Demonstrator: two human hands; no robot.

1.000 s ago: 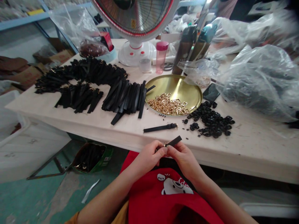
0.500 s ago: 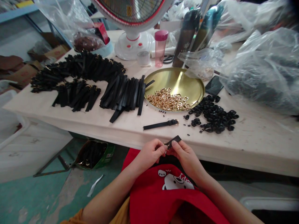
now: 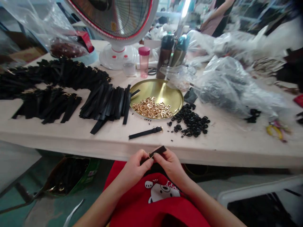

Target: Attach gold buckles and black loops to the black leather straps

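Just off the table's front edge, both hands pinch one black strap (image 3: 159, 151) with a small gold buckle at its left end. My left hand (image 3: 139, 162) closes on the buckle end. Thumb and fingers of my right hand (image 3: 167, 160) grip the strap further along; part of it is hidden by the fingers. Beyond them a single black strap with a buckle (image 3: 145, 133) lies on the table. A gold round tray (image 3: 165, 90) holds a heap of gold buckles (image 3: 152, 108). To its right is a pile of black loops (image 3: 193, 120).
Bundled black straps (image 3: 104, 102) lie left of the tray, with more strap rows (image 3: 59, 74) behind. A fan (image 3: 115, 53), a pink-lidded cup (image 3: 144, 63) and bottles (image 3: 164, 56) stand at the back. Plastic bags (image 3: 227, 82) and yellow-handled pliers (image 3: 274, 132) are at right.
The view has swung to the right, bringing the pliers and another person's arm into sight. Both hands keep hold of the strap, with only slight finger movement.
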